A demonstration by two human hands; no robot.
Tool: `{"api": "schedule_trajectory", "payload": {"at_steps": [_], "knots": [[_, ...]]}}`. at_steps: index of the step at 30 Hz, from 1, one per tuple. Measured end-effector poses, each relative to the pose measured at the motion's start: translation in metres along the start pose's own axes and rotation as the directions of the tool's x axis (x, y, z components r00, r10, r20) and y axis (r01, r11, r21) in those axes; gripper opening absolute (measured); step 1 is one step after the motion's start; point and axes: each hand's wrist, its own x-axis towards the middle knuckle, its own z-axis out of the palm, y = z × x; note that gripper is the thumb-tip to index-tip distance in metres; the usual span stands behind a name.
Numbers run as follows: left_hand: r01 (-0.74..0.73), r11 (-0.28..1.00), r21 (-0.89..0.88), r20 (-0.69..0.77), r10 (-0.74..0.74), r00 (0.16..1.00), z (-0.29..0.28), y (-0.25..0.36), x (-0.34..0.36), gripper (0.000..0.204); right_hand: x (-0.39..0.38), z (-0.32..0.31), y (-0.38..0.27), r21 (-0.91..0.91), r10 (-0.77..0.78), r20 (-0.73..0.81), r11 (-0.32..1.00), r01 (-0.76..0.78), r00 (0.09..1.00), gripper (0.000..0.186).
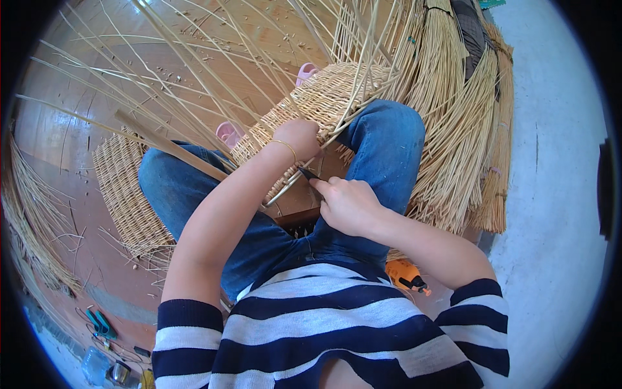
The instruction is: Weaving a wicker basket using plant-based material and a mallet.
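A half-woven wicker piece [337, 94] lies across my knees, with long pale rods [188, 55] fanning out from it to the far left. My left hand [299, 138] is closed over its near edge, fingers curled down around the rods; the fingertips are mostly hidden. Just below and to the right, my right hand [350, 204] grips a small knife [308, 173] with a dark pointed blade. The tip points up-left, close to the wicker edge beside my left hand. Most of the knife's handle is hidden inside my fist.
Tied bundles of thin rods [447, 123] stand at the right against a pale surface. Another woven panel [120, 188] rests by my left knee. An orange spray bottle [405, 275], pink slippers [229, 134], teal-handled clippers [102, 324] and scattered offcuts are on the floor.
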Motion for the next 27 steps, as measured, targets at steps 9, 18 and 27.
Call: {"api": "schedule_trajectory", "payload": {"at_steps": [9, 18, 27], "knots": [[-0.052, 0.997, -0.049, -0.019, 0.051, 0.998, 0.002, -0.012, 0.003, 0.034, 0.025, 0.018, 0.001, 0.103, 0.050, -0.084, 0.994, -0.041, 0.995, 0.032], [-0.115, 0.993, -0.024, -0.025, 0.114, 0.993, 0.004, -0.010, -0.006, 0.040, 0.025, 0.002, 0.000, -0.076, 0.053, 0.073, 0.996, -0.048, 0.996, 0.035], [-0.092, 0.995, 0.025, 0.024, 0.091, 0.996, -0.001, -0.001, -0.007, 0.036, 0.028, 0.004, 0.010, 0.843, 0.017, 0.492, 0.239, -0.482, 0.870, 0.019]]}}
